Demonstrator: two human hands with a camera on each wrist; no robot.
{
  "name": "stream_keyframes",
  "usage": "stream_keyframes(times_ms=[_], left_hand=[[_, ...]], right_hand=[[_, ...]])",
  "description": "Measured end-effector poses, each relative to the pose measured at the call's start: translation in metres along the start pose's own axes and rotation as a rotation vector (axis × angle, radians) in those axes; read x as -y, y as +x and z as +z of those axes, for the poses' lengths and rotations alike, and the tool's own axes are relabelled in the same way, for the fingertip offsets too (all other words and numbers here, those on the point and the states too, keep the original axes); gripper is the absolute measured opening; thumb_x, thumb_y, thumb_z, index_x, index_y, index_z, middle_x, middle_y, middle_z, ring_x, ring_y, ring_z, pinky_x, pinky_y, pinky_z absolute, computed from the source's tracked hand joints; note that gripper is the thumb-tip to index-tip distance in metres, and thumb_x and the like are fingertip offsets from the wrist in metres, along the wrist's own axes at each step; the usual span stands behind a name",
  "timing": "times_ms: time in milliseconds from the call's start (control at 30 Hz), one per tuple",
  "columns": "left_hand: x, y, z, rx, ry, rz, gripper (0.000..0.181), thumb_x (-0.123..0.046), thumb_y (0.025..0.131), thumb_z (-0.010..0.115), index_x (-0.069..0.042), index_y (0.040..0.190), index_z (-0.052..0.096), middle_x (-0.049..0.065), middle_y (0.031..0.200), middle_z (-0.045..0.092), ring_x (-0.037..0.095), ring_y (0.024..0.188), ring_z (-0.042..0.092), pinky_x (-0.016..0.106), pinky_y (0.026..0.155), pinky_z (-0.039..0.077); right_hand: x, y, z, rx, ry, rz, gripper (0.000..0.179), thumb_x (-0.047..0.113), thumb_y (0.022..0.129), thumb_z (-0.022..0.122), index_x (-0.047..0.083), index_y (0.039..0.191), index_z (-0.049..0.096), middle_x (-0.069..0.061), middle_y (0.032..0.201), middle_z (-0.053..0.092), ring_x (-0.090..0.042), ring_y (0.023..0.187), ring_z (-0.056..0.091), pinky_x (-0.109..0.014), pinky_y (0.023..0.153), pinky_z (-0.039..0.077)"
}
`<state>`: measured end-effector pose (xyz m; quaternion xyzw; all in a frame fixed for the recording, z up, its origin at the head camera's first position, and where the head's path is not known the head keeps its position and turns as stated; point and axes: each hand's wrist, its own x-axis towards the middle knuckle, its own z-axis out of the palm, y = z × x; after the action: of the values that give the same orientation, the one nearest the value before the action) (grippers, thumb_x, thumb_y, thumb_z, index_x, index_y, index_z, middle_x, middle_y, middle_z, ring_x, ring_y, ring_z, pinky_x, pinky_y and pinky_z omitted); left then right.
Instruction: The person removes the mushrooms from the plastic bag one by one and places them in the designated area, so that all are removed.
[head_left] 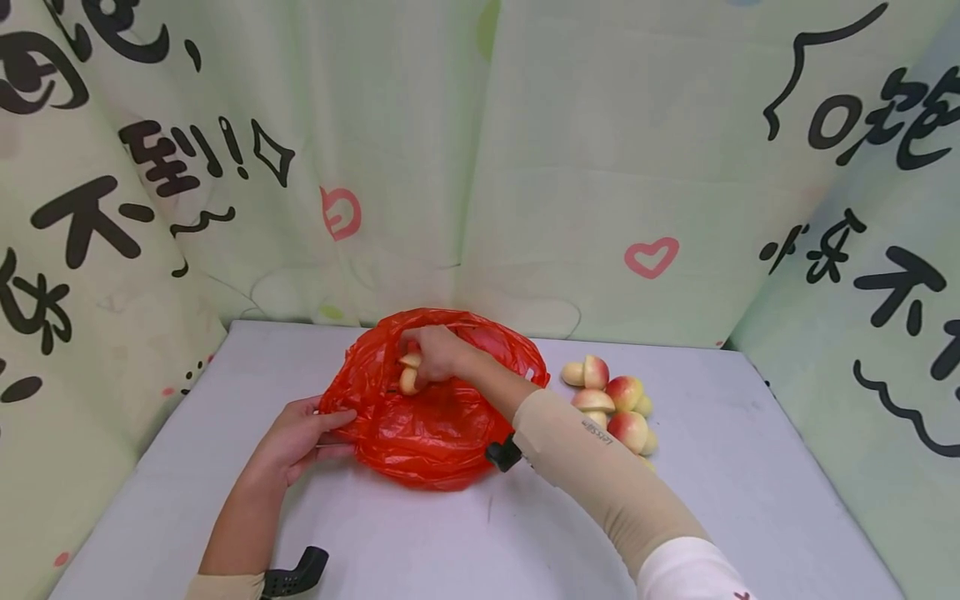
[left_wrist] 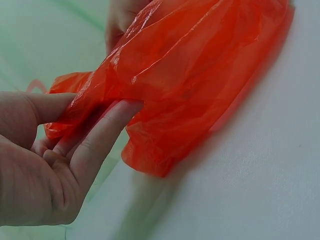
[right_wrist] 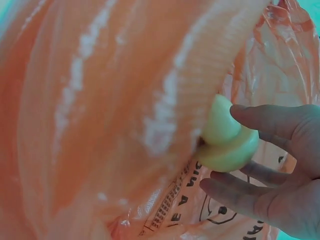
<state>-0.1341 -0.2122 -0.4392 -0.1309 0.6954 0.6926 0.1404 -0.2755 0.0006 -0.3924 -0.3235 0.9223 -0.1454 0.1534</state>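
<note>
A red plastic bag (head_left: 431,433) lies on the table with its mouth spread open. Its left rim is pinched between the thumb and fingers of my left hand (head_left: 303,435), and the left wrist view shows the thin film of the bag (left_wrist: 195,70) between them. My right hand (head_left: 438,352) reaches inside the bag, holding a toy mushroom (head_left: 408,380) with a pale stem. Seen from the right wrist, the thumb presses the mushroom (right_wrist: 227,142) while the other fingers reach behind it. Bag film hides part of that view.
To the right of the bag, several mushrooms (head_left: 624,393) with red and yellow caps lie in a cluster, partly behind my right forearm. A white table (head_left: 750,467) bears everything. Printed curtains (head_left: 547,167) hang along its back and sides.
</note>
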Motion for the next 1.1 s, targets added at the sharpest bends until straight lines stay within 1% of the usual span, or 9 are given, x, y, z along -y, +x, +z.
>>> stream_keyframes(times_ms=[133, 333, 400, 533, 767, 833, 933, 1100], left_hand=[[0.0, 0.0, 0.0, -0.001, -0.002, -0.003, 0.06, -0.024, 0.101, 0.07, 0.004, 0.149, 0.046, 0.012, 0.12, 0.073, 0.022, 0.094, 0.079, 0.035, 0.08, 0.065], [0.0, 0.0, 0.001, 0.002, 0.003, 0.0, 0.059, -0.023, 0.101, 0.07, 0.004, 0.148, 0.047, 0.013, 0.119, 0.073, 0.023, 0.094, 0.078, 0.036, 0.08, 0.065], [0.0, 0.0, 0.001, 0.001, 0.005, -0.001, 0.059, -0.023, 0.101, 0.07, 0.004, 0.148, 0.047, 0.013, 0.12, 0.073, 0.023, 0.094, 0.078, 0.036, 0.08, 0.065], [0.0, 0.0, 0.001, 0.001, 0.006, 0.0, 0.06, -0.024, 0.101, 0.07, 0.004, 0.149, 0.047, 0.014, 0.121, 0.073, 0.022, 0.094, 0.078, 0.036, 0.08, 0.066], [-0.001, 0.002, 0.001, -0.001, 0.005, 0.004, 0.059, -0.023, 0.101, 0.07, 0.003, 0.149, 0.047, 0.014, 0.123, 0.072, 0.022, 0.094, 0.078, 0.036, 0.08, 0.065], [-0.001, 0.002, 0.001, -0.003, 0.005, 0.004, 0.059, -0.023, 0.101, 0.07, 0.003, 0.149, 0.047, 0.014, 0.122, 0.072, 0.022, 0.094, 0.078, 0.036, 0.08, 0.065], [0.0, 0.001, 0.001, -0.005, 0.006, 0.003, 0.059, -0.023, 0.101, 0.07, 0.003, 0.149, 0.047, 0.014, 0.122, 0.072, 0.022, 0.094, 0.078, 0.036, 0.08, 0.065], [-0.001, 0.0, 0.001, -0.008, 0.006, 0.006, 0.059, -0.023, 0.101, 0.069, 0.004, 0.149, 0.047, 0.015, 0.122, 0.072, 0.022, 0.094, 0.078, 0.036, 0.08, 0.065]], right_hand=[[0.0, 0.001, 0.003, -0.005, -0.022, -0.022, 0.05, 0.02, 0.082, 0.088, 0.013, 0.126, 0.065, -0.007, 0.114, 0.067, -0.022, 0.101, 0.056, -0.03, 0.086, 0.054], [-0.002, 0.004, 0.01, -0.003, -0.058, -0.042, 0.05, 0.021, 0.082, 0.089, 0.015, 0.125, 0.064, -0.006, 0.106, 0.065, -0.022, 0.101, 0.054, -0.029, 0.082, 0.051], [-0.002, 0.004, 0.011, 0.001, -0.064, -0.039, 0.05, 0.022, 0.082, 0.089, 0.015, 0.124, 0.064, -0.006, 0.105, 0.065, -0.021, 0.102, 0.053, -0.028, 0.081, 0.051], [0.0, 0.003, 0.011, 0.015, -0.046, -0.02, 0.052, 0.02, 0.082, 0.089, 0.017, 0.125, 0.062, -0.006, 0.11, 0.064, -0.022, 0.105, 0.053, -0.029, 0.082, 0.055], [0.004, 0.001, 0.013, 0.033, -0.058, 0.038, 0.061, 0.017, 0.083, 0.087, 0.02, 0.135, 0.055, -0.009, 0.129, 0.057, -0.024, 0.117, 0.052, -0.035, 0.095, 0.059], [0.004, 0.0, 0.014, 0.036, -0.058, 0.052, 0.063, 0.016, 0.082, 0.088, 0.021, 0.136, 0.054, -0.01, 0.131, 0.054, -0.024, 0.116, 0.052, -0.036, 0.094, 0.06], [0.004, -0.001, 0.016, 0.037, -0.061, 0.056, 0.063, 0.014, 0.081, 0.089, 0.021, 0.132, 0.053, -0.01, 0.13, 0.053, -0.023, 0.114, 0.052, -0.035, 0.091, 0.061], [0.003, -0.003, 0.015, 0.051, -0.06, 0.028, 0.061, 0.013, 0.079, 0.089, 0.02, 0.129, 0.055, -0.009, 0.13, 0.054, -0.023, 0.115, 0.05, -0.033, 0.09, 0.061]])
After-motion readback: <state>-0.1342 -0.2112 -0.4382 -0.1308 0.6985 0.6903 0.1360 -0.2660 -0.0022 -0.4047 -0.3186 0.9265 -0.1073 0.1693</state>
